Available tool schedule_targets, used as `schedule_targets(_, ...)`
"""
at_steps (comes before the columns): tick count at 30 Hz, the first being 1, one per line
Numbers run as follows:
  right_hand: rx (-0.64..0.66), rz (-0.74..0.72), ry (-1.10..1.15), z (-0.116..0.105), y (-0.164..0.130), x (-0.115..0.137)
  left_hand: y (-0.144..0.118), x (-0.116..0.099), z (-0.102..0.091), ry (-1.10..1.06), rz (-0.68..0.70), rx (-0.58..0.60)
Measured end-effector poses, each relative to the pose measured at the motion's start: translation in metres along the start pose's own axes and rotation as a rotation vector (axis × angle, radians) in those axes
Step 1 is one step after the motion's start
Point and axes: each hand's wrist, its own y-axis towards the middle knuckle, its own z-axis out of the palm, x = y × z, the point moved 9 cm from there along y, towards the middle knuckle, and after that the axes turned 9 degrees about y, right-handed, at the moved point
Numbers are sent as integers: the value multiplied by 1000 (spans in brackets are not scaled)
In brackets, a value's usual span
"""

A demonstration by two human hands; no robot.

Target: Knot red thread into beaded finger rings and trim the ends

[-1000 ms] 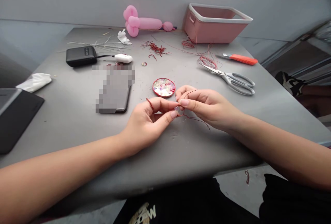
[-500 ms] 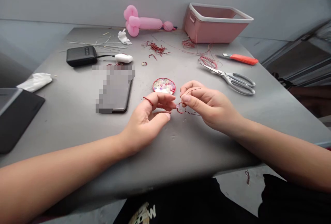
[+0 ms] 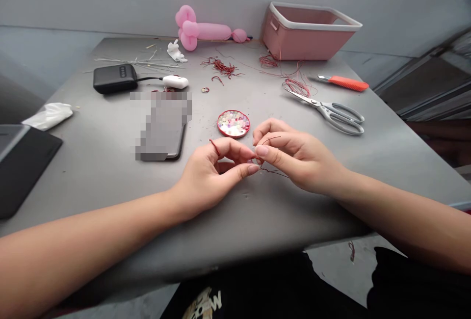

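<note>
- The left hand (image 3: 211, 174) is pinching down tight, thumb and forefinger closing on a fine red thread (image 3: 274, 172) right where the two hands are meeting.
- A loop of that same red thread is wrapping around the left forefinger near the knuckle; the other fingers are curling loosely under the palm.
- The right hand (image 3: 294, 154) is pinching too, thumb and forefinger pressing together on the thread, fingertip to fingertip with the left hand.
- A loose strand is arching over the back of the right fingers, and another tail is trailing onto the tabletop (image 3: 257, 211) beneath the right palm.
- Whether a bead is sitting inside the pinch, I cannot tell; the fingertips are covering it.
- Both forearms are coming in from the near edge of the tabletop, angling towards each other, wrists lying low over the surface, the hands working just near of the middle.
- Just beyond the fingertips, a small red-rimmed dish of beads (image 3: 233, 123) is sitting near the tabletop's centre.
- To the left of the hands a phone (image 3: 162, 125) is lying flat; further towards the far left a black power bank (image 3: 115, 78) is resting with a white plug beside it.
- Towards the right edge, grey-handled scissors (image 3: 329, 111) are lying open beside an orange-handled tool (image 3: 344, 82).
- At the far edge a pink basket (image 3: 307, 32) is standing, with a pink balloon figure (image 3: 206, 32) lying to its left and red thread scraps (image 3: 221, 67) scattering between them.
</note>
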Motion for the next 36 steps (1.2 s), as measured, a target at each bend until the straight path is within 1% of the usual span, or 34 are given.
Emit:
schedule_targets(4,38,245,425,6,1,-22,-2,2,5,-36,-45,34)
schedule_targets(6,37,326,559,8,2,-29,-3,1,5,-27,-46,35)
schedule_targets(9,41,366,586,7,4,-33,-3,0,4,4,-35,26)
schedule_targets(12,4,378,588,4,4,-34,-1,-2,1,5,-27,13)
schedule_targets(16,-103,325,585,-6,5,-32,3,-4,-4,3,-28,-38)
schedule_targets(19,-171,319,576,-12,7,-35,4,-3,-8,-21,-66,-79)
schedule_targets(21,-252,319,557,-22,7,-38,3,-1,-10,-61,-102,-116)
schedule_targets(22,-310,291,537,-30,6,-37,2,0,-12,-81,-121,-139)
schedule_targets(23,-373,231,499,-39,5,-32,2,1,-14,-98,-137,-163)
schedule_targets(24,-437,142,433,-49,3,-25,1,2,-15,-111,-149,-184)
schedule_targets(26,-514,-67,190,-60,-3,0,0,4,-16,-132,-162,-198)
schedule_targets(27,-511,-165,21,-59,-6,14,0,4,-15,-143,-161,-191)
schedule_targets(28,-480,-249,-150,-53,-9,27,1,4,-14,-159,-155,-178)
schedule_targets(30,-369,-358,-427,-31,-12,42,2,3,-11,-189,-130,-143)
schedule_targets(32,-281,-399,-566,-13,-14,46,3,2,-9,-193,-100,-117)
schedule_targets(33,-269,-403,-604,-8,-15,46,3,1,-9,-184,-88,-110)
schedule_targets(36,-315,-403,-676,-5,-18,47,3,0,-9,-128,-85,-108)
